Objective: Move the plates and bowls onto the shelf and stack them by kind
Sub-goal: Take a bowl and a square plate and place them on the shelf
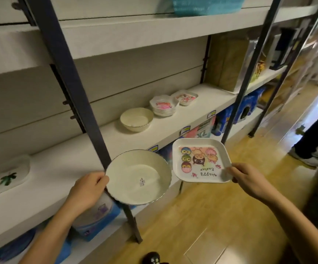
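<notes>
Storeroom aisle, wood floor [211, 225], white shelf board [201, 103] on dark steel uprights [74, 88]; both hands loaded, in front of the shelf's edge. Left hand [86, 189] grips the near-left rim of a cream bowl [138, 178], fingers curled round the edge; bowl is in the air, tilted toward the camera, small sticker visible inside, overlapping the foot of the upright in view. Right hand [249, 178] pinches the near-right corner of a square plate [200, 161], thumb on top; plate has cartoon animals and "Happy Easter" printed on it, held in the air beside the shelf edge. Bowl and plate rims sit just beside each other; can't tell if touching. On the shelf, left to right: leaf plate [6, 176] at the far left, blurred; second cream bowl [136, 119], upright, right of the upright; stack of scalloped dishes [163, 106] with a pink print just beside it; small square dish [185, 97] just behind-right of the stack. Brown box [228, 61] stands further right on the same board; teal basket [207, 4] on the top shelf; blue boxes [249, 109] on the level below. Another person's legs [310, 145] at the right edge.
</notes>
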Demonstrator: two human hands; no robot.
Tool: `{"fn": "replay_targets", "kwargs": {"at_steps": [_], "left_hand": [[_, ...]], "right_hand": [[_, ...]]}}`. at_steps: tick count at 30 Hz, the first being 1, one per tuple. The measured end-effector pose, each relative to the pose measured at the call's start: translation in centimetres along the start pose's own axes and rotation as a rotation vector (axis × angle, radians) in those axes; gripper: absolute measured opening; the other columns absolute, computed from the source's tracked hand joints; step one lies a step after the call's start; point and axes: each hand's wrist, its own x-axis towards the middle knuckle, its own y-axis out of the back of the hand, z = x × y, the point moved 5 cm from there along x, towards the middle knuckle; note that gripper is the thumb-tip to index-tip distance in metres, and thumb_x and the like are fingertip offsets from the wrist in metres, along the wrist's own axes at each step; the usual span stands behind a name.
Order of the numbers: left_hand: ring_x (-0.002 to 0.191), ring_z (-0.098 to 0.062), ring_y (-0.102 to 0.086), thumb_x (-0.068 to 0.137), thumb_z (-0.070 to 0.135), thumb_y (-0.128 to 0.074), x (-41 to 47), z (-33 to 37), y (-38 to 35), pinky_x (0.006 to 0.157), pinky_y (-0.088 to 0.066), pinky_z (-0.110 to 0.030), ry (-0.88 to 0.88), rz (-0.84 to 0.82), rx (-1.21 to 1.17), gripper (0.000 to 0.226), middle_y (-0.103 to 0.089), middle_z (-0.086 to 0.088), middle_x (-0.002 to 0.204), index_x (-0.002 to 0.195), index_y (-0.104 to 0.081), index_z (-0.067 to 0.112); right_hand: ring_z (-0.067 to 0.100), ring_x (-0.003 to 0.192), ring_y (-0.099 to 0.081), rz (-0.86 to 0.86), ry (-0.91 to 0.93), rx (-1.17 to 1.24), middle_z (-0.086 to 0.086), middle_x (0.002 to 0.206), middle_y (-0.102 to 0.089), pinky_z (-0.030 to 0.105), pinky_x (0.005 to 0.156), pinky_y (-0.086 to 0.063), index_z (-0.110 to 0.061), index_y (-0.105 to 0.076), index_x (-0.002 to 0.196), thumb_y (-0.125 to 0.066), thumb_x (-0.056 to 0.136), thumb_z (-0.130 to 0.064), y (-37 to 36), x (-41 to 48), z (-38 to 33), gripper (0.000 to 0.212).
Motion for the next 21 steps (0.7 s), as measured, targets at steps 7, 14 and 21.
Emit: {"fn": "replay_targets", "kwargs": {"at_steps": [7,14,21], "left_hand": [[0.055,-0.017,-0.04,0.091,0.015,-0.042,5.7,5.3,-3.1,0.055,-0.028,-0.03,0.004,0.031,-0.038,0.04,-0.04,-0.002,0.053,0.052,-0.034,0.015],[0.057,-0.019,-0.04,0.092,0.017,-0.043,13.4,7.0,-4.4,0.058,-0.029,-0.03,0.081,0.129,-0.074,0.036,-0.043,-0.006,0.057,0.056,-0.041,0.012],[0.062,-0.024,-0.045,0.091,0.015,-0.042,18.2,7.3,-4.2,0.057,-0.029,-0.032,0.201,0.271,-0.034,0.036,-0.052,-0.01,0.062,0.056,-0.042,0.011]], "right_hand": [[0.014,0.053,-0.043,0.012,-0.021,0.023,0.0,0.057,-0.05,0.032,0.057,-0.033,-0.003,-0.06,0.07,-0.041,0.096,-0.017,3.5,6.9,3.1,0.035],[0.015,0.055,-0.044,-0.051,0.052,0.051,0.004,0.062,-0.051,0.03,0.057,-0.035,0.004,-0.062,0.083,-0.041,0.097,-0.018,5.4,17.1,3.0,0.034],[0.019,0.059,-0.049,-0.132,0.15,0.057,0.01,0.065,-0.057,0.035,0.061,-0.039,0.006,-0.064,0.082,-0.042,0.097,-0.018,5.4,26.8,2.0,0.036]]}}
